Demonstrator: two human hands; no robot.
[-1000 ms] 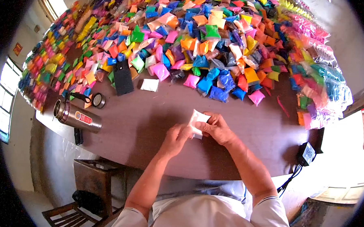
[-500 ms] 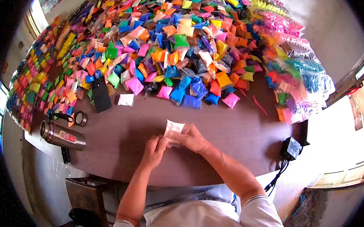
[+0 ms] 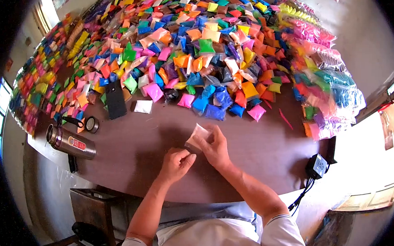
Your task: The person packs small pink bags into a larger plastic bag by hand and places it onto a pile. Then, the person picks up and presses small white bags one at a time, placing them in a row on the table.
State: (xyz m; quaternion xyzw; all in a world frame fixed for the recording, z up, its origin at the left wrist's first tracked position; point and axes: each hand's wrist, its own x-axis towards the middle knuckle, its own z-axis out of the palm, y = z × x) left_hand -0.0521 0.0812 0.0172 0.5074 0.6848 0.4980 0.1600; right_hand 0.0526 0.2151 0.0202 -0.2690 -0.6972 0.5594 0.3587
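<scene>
The right hand [image 3: 214, 146] pinches a small white packet [image 3: 196, 137], its long axis tilted toward upper right of frame, while the left hand [image 3: 176, 162] curls loosely just below it.

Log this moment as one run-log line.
right hand: holds small white packet | left hand: closed, just off packet | table: colourful packet pile, steel flask, tape roll

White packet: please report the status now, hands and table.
Right hand grips white packet, lifted over table. Left hand just below it, contact unclear. Pile of coloured packets beyond; nothing between.
</scene>
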